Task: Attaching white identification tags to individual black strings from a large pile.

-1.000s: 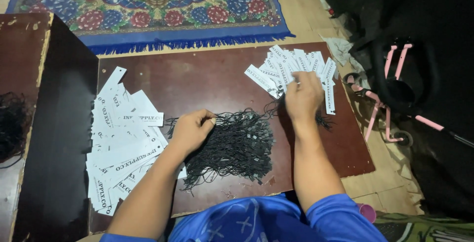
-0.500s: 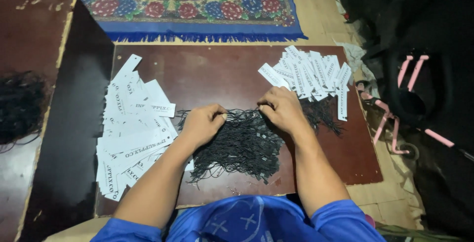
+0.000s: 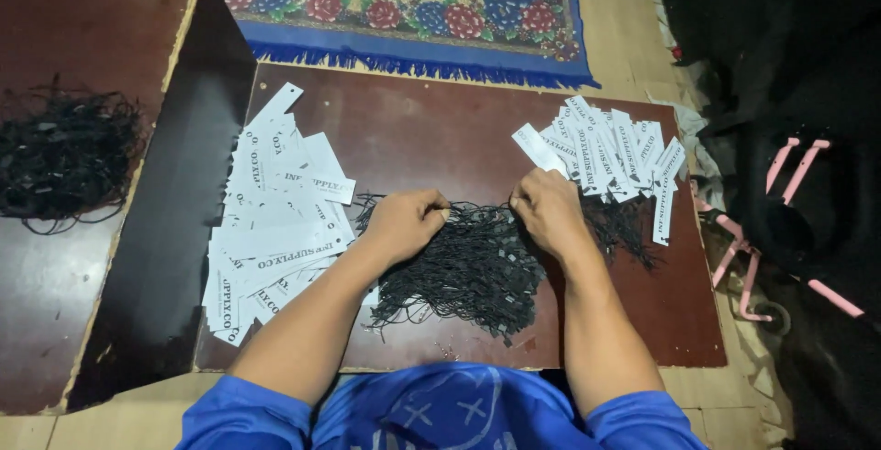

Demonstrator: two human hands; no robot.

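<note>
A loose heap of black strings (image 3: pixel 473 271) lies at the middle of a low dark-red board (image 3: pixel 431 138). My left hand (image 3: pixel 406 222) rests on the heap's left part, fingers curled and pinching strands. On the heap's upper right edge, my right hand (image 3: pixel 548 211) pinches strands too. A spread of white paper tags (image 3: pixel 271 221) covers the board's left side. A second fan of white paper tags (image 3: pixel 610 152) lies at the far right, just past my right hand.
A taller dark table (image 3: pixel 73 257) stands at the left with another bundle of black strings (image 3: pixel 64 152) on it. A patterned blue rug (image 3: pixel 413 0) lies beyond the board. Black bags and pink rods (image 3: pixel 789 166) crowd the right side.
My right hand has come back from the right tag pile to the string heap. My left hand has stayed on the heap. The view has shifted a little.
</note>
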